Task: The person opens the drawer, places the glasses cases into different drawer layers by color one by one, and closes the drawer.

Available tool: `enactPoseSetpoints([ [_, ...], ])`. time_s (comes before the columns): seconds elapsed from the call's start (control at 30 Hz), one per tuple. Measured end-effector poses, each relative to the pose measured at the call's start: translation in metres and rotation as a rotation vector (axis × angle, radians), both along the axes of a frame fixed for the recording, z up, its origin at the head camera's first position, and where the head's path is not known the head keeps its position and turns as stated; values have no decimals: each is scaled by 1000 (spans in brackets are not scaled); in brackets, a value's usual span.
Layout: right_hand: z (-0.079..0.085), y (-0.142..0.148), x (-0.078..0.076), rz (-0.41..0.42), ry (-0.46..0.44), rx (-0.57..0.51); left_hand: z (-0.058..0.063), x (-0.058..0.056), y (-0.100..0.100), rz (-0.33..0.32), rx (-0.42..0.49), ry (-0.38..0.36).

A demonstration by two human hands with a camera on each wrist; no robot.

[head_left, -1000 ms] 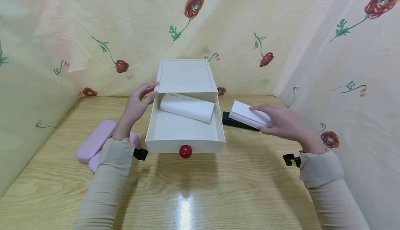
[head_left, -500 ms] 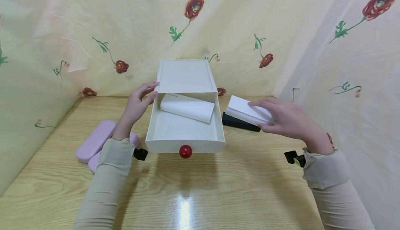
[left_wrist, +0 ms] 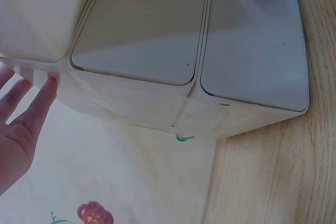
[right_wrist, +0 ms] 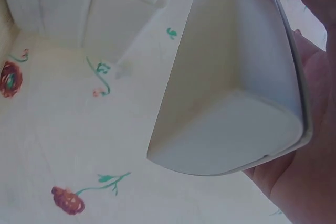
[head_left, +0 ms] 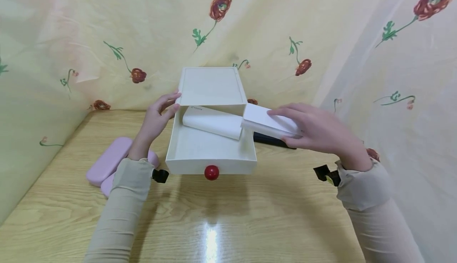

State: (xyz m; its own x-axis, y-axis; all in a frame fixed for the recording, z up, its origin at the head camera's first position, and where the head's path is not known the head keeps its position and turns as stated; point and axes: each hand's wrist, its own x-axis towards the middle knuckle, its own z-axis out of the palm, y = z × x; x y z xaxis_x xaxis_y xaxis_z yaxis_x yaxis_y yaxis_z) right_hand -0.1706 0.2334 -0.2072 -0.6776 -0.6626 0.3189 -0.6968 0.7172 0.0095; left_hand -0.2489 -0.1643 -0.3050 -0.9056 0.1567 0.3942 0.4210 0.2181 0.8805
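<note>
In the head view a white drawer unit stands at the back, its top drawer pulled out by a red knob's side. Within the drawer a white wedge-shaped case, like a glasses case, lies slanted near the back. My left hand touches the unit's left side with extended fingers, as the left wrist view also shows. My right hand grips a second white glasses case between thumb and fingers, its far end at the drawer's right wall. The right wrist view shows that case's triangular end.
A black case lies on the wooden table right of the unit, partly hidden beneath the held case. Pink cases lie at the left, partly behind my left forearm. A flowered cloth hangs behind and at both sides.
My right hand has carried the white glasses case leftward, from above the black case to the drawer's right edge. My left hand and the drawer have stayed in place.
</note>
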Motion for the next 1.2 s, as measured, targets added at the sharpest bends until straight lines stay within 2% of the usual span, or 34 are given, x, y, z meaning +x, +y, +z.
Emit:
enactPoseSetpoints([
  [0.27,11,-30,-3,72,2,10,2,2,0,-2,11,-3],
  [0.47,13,-48,-4,74,-31,14,3,2,0,-5,3,-14],
  [0.73,11,-77,-7,149,-69,18,2,2,-1,-5,-7,-12],
  [1.07,4,-107,-10,227,-19,39,4,3,-1,-5,1,-21],
  [1.2,3,-114,-10,244,-40,26,4,3,-2,-7,-10,-21],
])
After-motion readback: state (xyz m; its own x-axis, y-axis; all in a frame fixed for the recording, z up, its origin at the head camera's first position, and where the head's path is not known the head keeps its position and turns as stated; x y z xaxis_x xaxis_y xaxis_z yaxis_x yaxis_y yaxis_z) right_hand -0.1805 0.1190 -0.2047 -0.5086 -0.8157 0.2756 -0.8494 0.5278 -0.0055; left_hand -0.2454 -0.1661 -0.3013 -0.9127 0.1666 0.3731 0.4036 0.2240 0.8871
